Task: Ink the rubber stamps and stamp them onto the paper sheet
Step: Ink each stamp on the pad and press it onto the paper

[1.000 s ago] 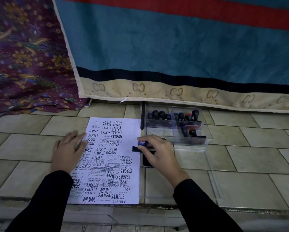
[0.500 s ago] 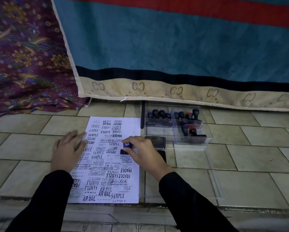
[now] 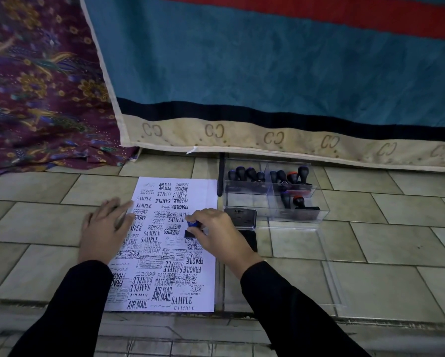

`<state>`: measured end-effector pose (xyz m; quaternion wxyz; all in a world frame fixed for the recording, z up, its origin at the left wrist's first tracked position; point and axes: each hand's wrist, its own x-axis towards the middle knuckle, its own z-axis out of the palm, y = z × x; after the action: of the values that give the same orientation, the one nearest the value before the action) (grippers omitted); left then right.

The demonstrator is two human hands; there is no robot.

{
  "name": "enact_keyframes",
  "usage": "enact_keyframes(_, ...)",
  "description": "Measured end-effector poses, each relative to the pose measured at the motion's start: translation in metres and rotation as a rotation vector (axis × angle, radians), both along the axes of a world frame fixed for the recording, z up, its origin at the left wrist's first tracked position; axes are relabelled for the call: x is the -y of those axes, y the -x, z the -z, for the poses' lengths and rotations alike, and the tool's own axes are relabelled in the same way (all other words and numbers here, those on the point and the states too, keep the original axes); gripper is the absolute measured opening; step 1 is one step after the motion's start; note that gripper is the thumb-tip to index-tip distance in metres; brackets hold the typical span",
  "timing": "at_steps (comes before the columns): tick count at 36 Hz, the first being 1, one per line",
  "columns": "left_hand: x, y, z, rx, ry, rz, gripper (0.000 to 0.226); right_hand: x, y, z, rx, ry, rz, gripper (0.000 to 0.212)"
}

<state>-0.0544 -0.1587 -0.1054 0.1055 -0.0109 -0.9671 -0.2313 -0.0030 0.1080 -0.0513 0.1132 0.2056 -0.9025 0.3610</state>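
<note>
Box [image 3: 244,202] holds stamps [image 3: 251,173]; right grip [image 3: 221,233] clamps blue stamp [image 3: 192,224], left grip [image 3: 102,228] spread on paper [image 3: 206,191].

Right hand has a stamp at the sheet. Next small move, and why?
Probably press straight down, then lift. The right hand pinches the blue-topped stamp with its base at the paper sheet, and the left hand lies flat on the sheet's edge, steadying it.

Paper sheet [image 3: 205,193]: black imprints all over, some upside down: AIR MAIL, SAMPLE, FRAGILE, EXPRESS, AMENDED, FAX OUT. Also Arabic-script lines and a partial "HAZWANI BINTI".
Beige blanket border [image 3: 242,141]: repeated "CC" marks.
Ink pad lid [image 3: 240,215]: small word, too blurred to read.
</note>
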Motion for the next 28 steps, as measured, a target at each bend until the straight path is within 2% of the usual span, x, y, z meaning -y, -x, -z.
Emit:
enact_keyframes(7, 0.001, 0.001, 0.001, -0.009, 0.012, 0.004, 0.060, -0.001, -0.005, 0.005, -0.032, -0.016, -0.009, 0.018)
enact_keyframes(16, 0.002, 0.002, 0.002, -0.005, 0.024, 0.003, 0.061, 0.001, -0.002, 0.002, 0.044, 0.037, 0.025, 0.019)
enact_keyframes(20, 0.003, 0.003, 0.004, -0.004, 0.029, 0.004, 0.059, -0.011, -0.010, -0.001, 0.098, 0.204, 0.115, 0.021)
enact_keyframes(24, 0.004, 0.003, 0.005, -0.006, 0.028, 0.007, 0.059, -0.035, -0.020, -0.018, 0.019, 0.460, 0.277, 0.029)
enact_keyframes(28, 0.003, 0.003, 0.003, -0.011, 0.027, 0.004, 0.059, -0.070, -0.037, -0.029, -0.106, 0.414, 0.363, 0.027)
